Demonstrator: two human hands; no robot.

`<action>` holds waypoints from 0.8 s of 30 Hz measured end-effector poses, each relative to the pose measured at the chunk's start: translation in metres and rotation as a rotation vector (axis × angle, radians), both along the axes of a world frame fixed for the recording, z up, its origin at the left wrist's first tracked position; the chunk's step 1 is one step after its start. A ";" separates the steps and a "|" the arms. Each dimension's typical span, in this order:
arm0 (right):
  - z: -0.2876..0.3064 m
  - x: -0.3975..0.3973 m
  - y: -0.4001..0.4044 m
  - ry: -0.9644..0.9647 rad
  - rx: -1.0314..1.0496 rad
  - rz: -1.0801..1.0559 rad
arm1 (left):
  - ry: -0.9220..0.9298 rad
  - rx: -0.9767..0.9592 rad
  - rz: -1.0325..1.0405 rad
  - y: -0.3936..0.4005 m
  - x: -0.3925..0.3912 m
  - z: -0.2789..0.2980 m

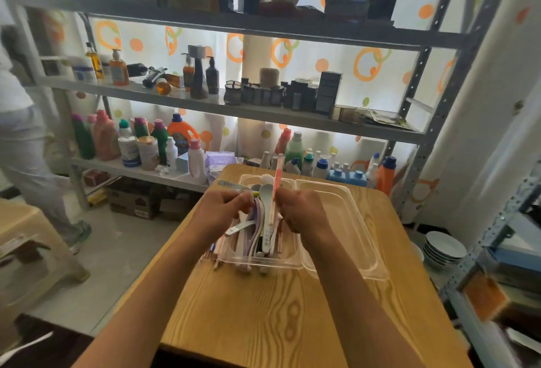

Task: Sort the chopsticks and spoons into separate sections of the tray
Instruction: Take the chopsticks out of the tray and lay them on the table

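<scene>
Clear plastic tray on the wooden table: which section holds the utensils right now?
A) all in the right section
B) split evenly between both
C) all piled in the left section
C: the spoons and chopsticks crowd the clear plastic tray's left section, while its right section shows no utensils.

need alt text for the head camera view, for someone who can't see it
Two bare hands work over a clear two-section tray on a wooden table: the right hand pinches red chopsticks upright, and the left hand grips utensils in the mixed pile of spoons and chopsticks filling the left section. The right section looks empty.
</scene>
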State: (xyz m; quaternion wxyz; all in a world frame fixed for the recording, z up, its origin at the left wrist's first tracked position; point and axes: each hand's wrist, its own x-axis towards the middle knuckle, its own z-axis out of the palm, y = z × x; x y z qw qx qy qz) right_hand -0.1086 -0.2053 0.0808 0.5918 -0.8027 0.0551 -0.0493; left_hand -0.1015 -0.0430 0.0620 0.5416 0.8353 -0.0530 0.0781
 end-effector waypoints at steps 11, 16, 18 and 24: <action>0.002 0.025 0.033 -0.189 0.068 0.018 | -0.007 -0.176 -0.071 0.006 -0.009 0.004; -0.007 0.045 0.034 -0.068 -0.057 0.042 | 0.042 -0.171 0.068 0.036 0.005 -0.013; -0.012 0.051 0.029 0.027 -0.104 -0.014 | 0.042 -0.099 0.182 0.050 0.007 -0.024; -0.034 0.058 0.011 0.192 -0.414 -0.072 | 0.121 0.124 0.407 0.087 0.017 -0.066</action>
